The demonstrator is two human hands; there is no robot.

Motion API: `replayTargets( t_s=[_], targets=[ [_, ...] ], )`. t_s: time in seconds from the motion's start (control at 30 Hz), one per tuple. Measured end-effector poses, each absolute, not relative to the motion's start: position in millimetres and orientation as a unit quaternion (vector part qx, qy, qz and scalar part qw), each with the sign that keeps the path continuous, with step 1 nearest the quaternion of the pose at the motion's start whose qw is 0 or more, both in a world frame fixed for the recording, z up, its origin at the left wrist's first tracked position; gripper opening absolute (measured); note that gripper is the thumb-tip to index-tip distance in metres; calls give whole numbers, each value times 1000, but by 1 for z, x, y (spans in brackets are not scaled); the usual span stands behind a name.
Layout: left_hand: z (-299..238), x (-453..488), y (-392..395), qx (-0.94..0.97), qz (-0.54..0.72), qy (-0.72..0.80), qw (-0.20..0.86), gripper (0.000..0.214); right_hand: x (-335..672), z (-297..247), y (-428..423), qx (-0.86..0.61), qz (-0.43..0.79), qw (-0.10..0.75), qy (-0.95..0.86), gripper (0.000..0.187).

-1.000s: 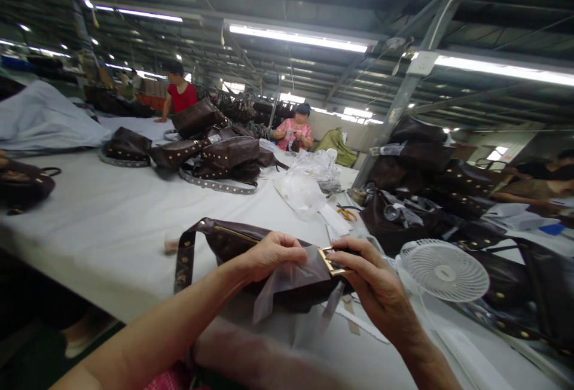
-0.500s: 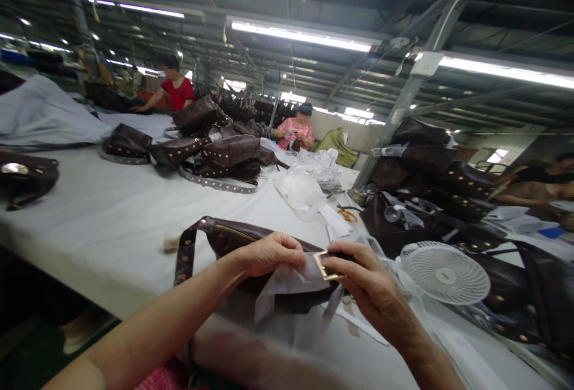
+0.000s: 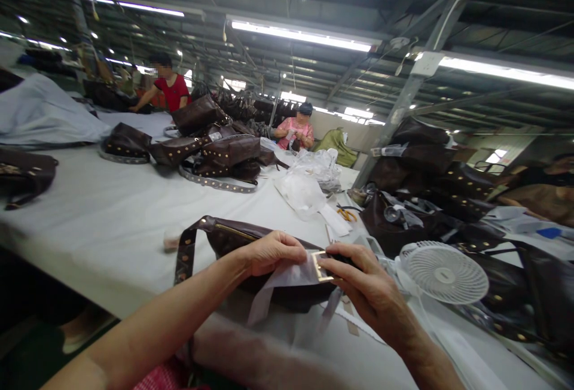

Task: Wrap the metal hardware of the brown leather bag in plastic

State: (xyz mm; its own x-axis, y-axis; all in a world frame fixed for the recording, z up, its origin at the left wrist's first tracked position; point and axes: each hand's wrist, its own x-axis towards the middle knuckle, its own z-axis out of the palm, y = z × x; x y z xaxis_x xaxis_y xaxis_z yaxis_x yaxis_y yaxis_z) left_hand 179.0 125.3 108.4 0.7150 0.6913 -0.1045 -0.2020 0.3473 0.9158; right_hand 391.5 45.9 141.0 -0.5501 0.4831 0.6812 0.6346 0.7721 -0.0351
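A dark brown leather bag [image 3: 233,240] with a studded strap [image 3: 183,258] lies on the white table [image 3: 112,216] in front of me. My left hand [image 3: 271,252] is closed, pinching a thin clear plastic film [image 3: 287,279] over the bag. My right hand [image 3: 359,282] is closed on the bag's square gold buckle [image 3: 321,266], right beside the left hand. Loose ends of the film hang down below both hands.
A small white desk fan [image 3: 442,270] lies just right of my hands. Piles of brown studded bags [image 3: 219,154] and more dark bags [image 3: 430,186] stand behind, with clear plastic bags [image 3: 309,183] and scissors [image 3: 347,213]. People work at the far table end and at the right.
The buckle and my right hand have shifted slightly left toward my left hand, and the film has been gathered closer around the buckle. The bag has stayed in place.
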Motion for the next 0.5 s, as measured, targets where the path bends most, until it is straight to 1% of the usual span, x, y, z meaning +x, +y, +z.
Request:
replayTargets(
  t_s=[0.27,0.5],
  targets=[
    [108,182,121,491,294,253,780,35,393,138,49,-301,-93,357,-879,19],
    [115,179,120,488,275,235,794,43,392,137,49,-302,-80,344,-886,17]
  ],
)
